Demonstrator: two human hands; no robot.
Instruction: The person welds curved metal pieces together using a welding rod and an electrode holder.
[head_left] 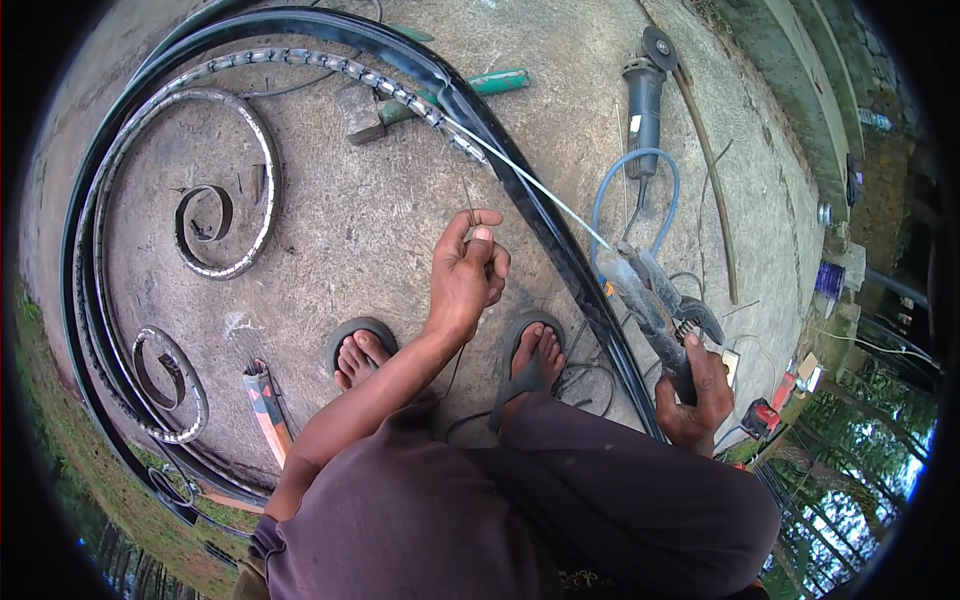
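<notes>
A grey, stained concrete floor (350, 220) carries everything, with grass along its left edge. A long black metal bar (525, 190) curves from the left edge around the far edge, then slants toward the near right corner. Inside that curve, toward the left edge, lie two metal scrolls, one larger (272, 190) and one smaller (200, 405). A green-handled hammer (500, 82) lies near the far edge. Toward the far right corner are a grinder (642, 110) and a thin brown rod (715, 190). An open packet (268, 415) lies toward the near left corner.
</notes>
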